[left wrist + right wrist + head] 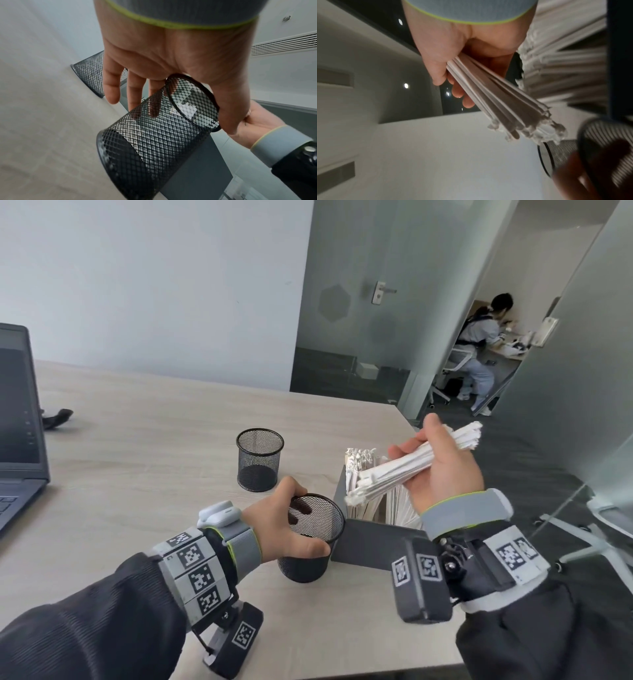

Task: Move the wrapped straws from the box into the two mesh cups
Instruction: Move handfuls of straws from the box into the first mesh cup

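My right hand [442, 463] grips a bundle of white wrapped straws [411, 462] above the grey box [368, 544], its lower end slanting down-left toward the near black mesh cup [310, 563]. In the right wrist view the bundle [503, 102] fans out past my curled fingers [462, 94]. My left hand [291, 525] holds that near cup by the rim, thumb on the front, fingers over the far side; the cup [154, 142] looks empty. A second mesh cup [259, 460] stands empty behind it. More wrapped straws [359, 470] stand upright in the box.
A dark laptop [17, 419] sits open at the table's left edge, with a small black object [56, 417] beside it. The table's right edge runs just past the box. A person sits at a desk beyond the glass door [479, 354].
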